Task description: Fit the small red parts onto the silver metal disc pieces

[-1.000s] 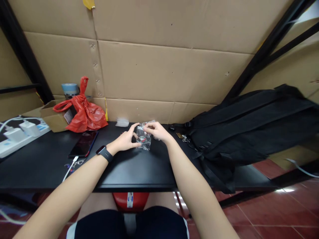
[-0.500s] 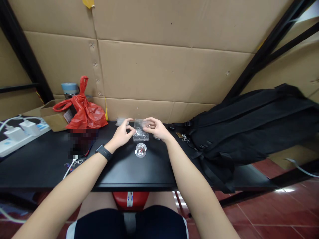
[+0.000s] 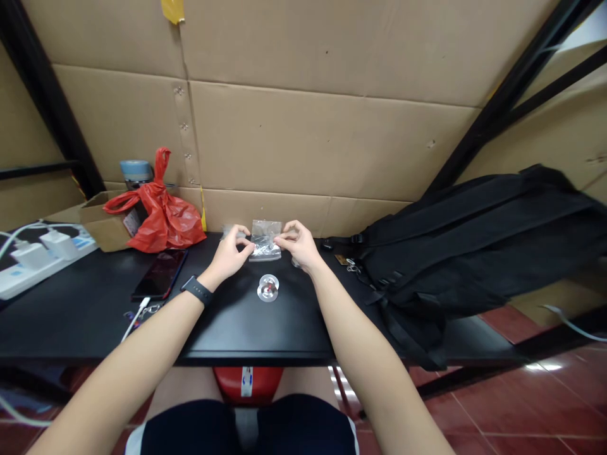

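A small clear plastic bag is on the black table in front of me, its crinkled surface catching light. My left hand pinches its left edge, thumb and fingertips close together. On the opposite edge, my right hand grips the bag between thumb and fingers. Nearer to me lie shiny round metal discs, overlapping, with a red mark in the middle. Another shiny round piece is partly covered by my right hand. Behind my left hand, a second clear plastic bag is partly hidden.
To the left are a phone, a white charging cable, a power strip, a cardboard box and a red plastic bag. A black backpack fills the right side, with keys beside it. Cardboard stands behind.
The plastic bag has shifted slightly away from me and lies more spread out between my hands. My right hand has moved off its top to its right edge. The discs stay put.
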Tool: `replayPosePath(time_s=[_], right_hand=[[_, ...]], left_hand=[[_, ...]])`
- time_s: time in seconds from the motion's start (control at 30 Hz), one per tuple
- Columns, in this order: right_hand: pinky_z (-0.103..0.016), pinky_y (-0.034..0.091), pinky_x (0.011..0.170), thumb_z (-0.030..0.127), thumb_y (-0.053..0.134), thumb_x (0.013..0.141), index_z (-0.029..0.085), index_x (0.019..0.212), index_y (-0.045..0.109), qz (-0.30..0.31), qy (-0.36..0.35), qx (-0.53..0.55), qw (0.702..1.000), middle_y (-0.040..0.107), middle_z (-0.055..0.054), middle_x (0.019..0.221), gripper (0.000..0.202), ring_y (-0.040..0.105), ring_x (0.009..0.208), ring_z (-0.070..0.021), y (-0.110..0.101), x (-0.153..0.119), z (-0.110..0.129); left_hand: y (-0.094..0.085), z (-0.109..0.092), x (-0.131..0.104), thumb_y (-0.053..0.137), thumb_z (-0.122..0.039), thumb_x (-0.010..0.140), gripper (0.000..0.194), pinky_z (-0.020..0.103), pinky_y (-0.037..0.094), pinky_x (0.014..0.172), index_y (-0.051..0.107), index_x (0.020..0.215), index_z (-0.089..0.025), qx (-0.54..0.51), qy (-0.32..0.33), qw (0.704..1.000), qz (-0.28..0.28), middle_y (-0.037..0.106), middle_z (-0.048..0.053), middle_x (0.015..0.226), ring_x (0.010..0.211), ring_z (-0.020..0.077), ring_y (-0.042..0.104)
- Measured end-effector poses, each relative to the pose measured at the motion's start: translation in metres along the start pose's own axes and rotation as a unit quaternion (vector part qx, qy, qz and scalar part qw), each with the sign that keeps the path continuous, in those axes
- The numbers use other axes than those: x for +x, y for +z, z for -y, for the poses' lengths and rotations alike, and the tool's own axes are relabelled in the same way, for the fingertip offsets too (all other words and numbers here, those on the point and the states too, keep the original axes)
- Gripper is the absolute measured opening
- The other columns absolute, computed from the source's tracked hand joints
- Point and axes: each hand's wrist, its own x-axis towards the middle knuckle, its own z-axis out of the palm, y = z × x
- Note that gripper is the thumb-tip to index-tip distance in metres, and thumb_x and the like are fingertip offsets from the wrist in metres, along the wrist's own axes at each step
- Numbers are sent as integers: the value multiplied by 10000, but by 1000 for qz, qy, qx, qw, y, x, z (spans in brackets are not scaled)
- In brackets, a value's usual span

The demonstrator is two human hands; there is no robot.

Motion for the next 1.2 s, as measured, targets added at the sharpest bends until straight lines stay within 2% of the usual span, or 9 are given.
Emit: replayPosePath(time_s=[0.1,0.27,0.43,0.53,0.63,0.83,0.93,1.07,1.2], right_hand=[[-305,535,673,376,829,616,178,737,667,19,6,-23,1000,746,-63,821,283,685,741,-193,3,0,-1],[-355,560,784,318,829,624,155,1004,755,55,38,-15,998,765,-80,935,420,702,774,-198,3,-3,4],[-360,568,769,266,809,643,141,1178,700,57,47,-43,996,762,-74,909,560,699,695,-177,0,-3,3],[-383,573,784,270,810,650,131,1187,686,34,52,-78,995,755,-79,882,568,704,691,-188,0,-1,-1],[-374,585,785,297,833,640,161,1192,668,40,36,-69,996,723,-110,1092,592,714,741,-185,3,-1,-3],[-300,577,676,361,821,664,195,1165,632,67,-2,-40,997,696,-100,1131,562,700,778,-174,10,-2,-4],[-273,540,621,376,729,751,198,1168,611,33,-3,-68,997,693,-98,1133,469,692,758,-162,6,2,-6],[-318,539,743,304,660,792,186,1048,666,-5,-43,-230,972,718,-67,1013,282,661,771,-162,-8,8,-14],[-355,510,872,199,618,806,192,971,709,26,-50,-422,905,729,-68,1020,188,660,876,-194,-14,7,-24]], left_hand=[[-1,-1,0,600,-290,855,154,306,524,830,603,982,-203,-12,31,999,16,720,29,881,855,179,693],[0,1,1,577,-267,873,304,340,539,865,682,1153,-211,26,29,999,34,733,66,1100,930,209,698],[-6,-3,-1,588,-312,888,574,379,512,960,463,1441,-223,74,94,993,15,440,131,1514,1129,231,629],[-10,-11,-4,669,-430,844,542,441,424,1059,547,1336,-239,151,159,973,71,539,116,1397,1273,290,526],[-5,-17,-7,744,-392,779,498,443,407,1028,598,1234,-252,222,188,949,120,609,93,1275,1223,304,546],[10,-16,-4,513,-129,890,200,391,394,890,674,979,-206,304,187,932,70,701,92,1027,1028,260,622],[-9,-9,4,526,-156,893,171,406,366,893,684,925,-214,331,139,933,-5,725,81,990,992,262,634],[-48,9,13,566,-268,891,138,434,355,912,691,896,-209,363,24,920,-145,747,91,956,973,289,645],[-60,29,16,572,-278,871,142,398,391,859,709,863,-242,402,19,911,-84,768,58,912,921,267,672]])
